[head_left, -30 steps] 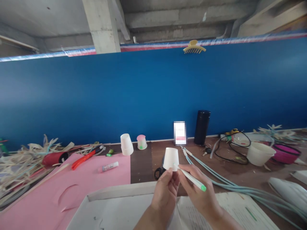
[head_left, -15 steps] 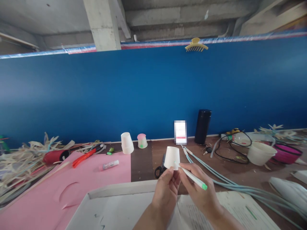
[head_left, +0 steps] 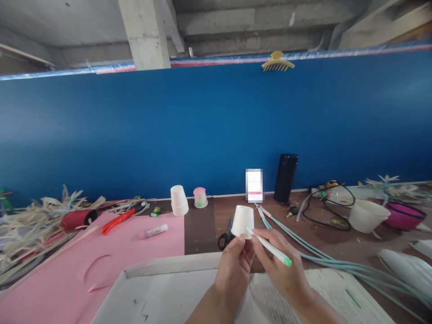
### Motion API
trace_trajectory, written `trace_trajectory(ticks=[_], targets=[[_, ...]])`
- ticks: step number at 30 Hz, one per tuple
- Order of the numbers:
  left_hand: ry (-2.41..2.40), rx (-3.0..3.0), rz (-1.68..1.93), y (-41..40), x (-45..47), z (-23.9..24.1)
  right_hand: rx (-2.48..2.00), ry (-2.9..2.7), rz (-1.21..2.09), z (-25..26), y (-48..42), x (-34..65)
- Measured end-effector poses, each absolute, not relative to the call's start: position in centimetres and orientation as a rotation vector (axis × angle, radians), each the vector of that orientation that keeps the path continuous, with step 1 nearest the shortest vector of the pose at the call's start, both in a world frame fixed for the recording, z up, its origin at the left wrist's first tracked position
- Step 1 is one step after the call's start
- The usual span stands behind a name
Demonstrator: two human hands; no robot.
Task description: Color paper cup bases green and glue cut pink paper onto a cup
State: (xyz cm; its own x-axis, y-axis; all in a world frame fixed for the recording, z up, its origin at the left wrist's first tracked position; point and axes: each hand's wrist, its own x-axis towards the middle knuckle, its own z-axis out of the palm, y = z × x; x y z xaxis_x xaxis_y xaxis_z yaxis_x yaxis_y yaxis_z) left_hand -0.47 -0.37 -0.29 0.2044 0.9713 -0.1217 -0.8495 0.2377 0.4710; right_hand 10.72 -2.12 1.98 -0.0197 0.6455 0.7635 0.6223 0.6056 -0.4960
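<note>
My left hand (head_left: 234, 265) pinches the rim of a small white paper cup (head_left: 242, 220), held upside down above the table. My right hand (head_left: 281, 267) grips a white marker with a green end (head_left: 270, 249); its tip touches the cup's lower right side. Both hands hover over an open white cardboard box (head_left: 162, 292) and a printed sheet (head_left: 337, 297) near the table's front edge.
Black scissors (head_left: 224, 237) lie just behind the cup. A pink sheet (head_left: 101, 265) with a glue stick (head_left: 155, 231) and red pliers (head_left: 118, 221) lies left. Two upturned cups (head_left: 178, 200), a black flask (head_left: 285, 178), pale blue cords (head_left: 324, 261), a white bowl (head_left: 366, 216) and straw scraps (head_left: 30, 225) crowd the back.
The hands, cup and marker have stayed almost still; the cup sits a touch higher and further right in view.
</note>
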Motion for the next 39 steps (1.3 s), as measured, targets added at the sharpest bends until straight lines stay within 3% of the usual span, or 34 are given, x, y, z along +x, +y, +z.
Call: trace_trajectory(ticks=[32,39], targets=[[0.455,0.373,1.330,-0.35,-0.84,-0.17,-1.119,-1.780,0.135,1.57,-2.55,9.98],[0.480,0.283,1.336,-0.09,-0.85,-0.24,-1.114,-1.587,0.093,1.68,-2.30,10.57]])
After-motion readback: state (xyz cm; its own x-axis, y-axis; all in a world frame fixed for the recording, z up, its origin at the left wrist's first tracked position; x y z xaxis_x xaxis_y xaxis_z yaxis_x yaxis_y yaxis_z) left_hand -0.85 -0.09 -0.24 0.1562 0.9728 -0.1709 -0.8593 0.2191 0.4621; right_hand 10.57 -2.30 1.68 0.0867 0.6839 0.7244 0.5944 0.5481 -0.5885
